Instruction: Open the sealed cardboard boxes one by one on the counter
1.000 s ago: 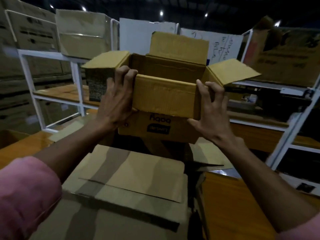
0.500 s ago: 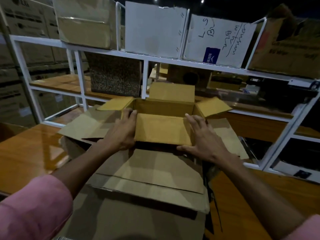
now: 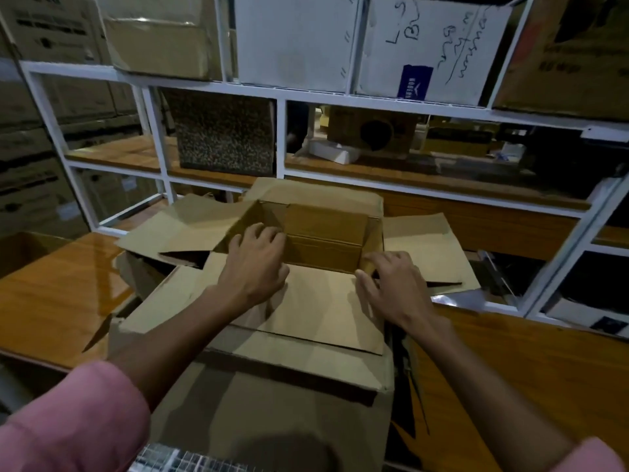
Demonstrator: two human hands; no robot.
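A small open cardboard box [image 3: 323, 229] sits sunk inside a larger open cardboard box [image 3: 272, 403] on the wooden counter [image 3: 51, 294]. The large box's flaps are spread out to the left, right and toward me. My left hand [image 3: 253, 267] grips the small box's near-left corner, fingers curled over the rim. My right hand [image 3: 391, 284] holds its near-right corner. The small box's inside looks empty; its bottom is hidden.
A white metal shelf rack [image 3: 280, 137] stands right behind the counter. It holds a speckled box [image 3: 226, 134], brown cartons and white boxes [image 3: 292, 39] on top. Stacked cartons fill the left wall. Another open box [image 3: 20, 247] sits at the counter's left edge.
Both hands brought the small open box down from chest height and into the large open box. The view tilted downward with it.
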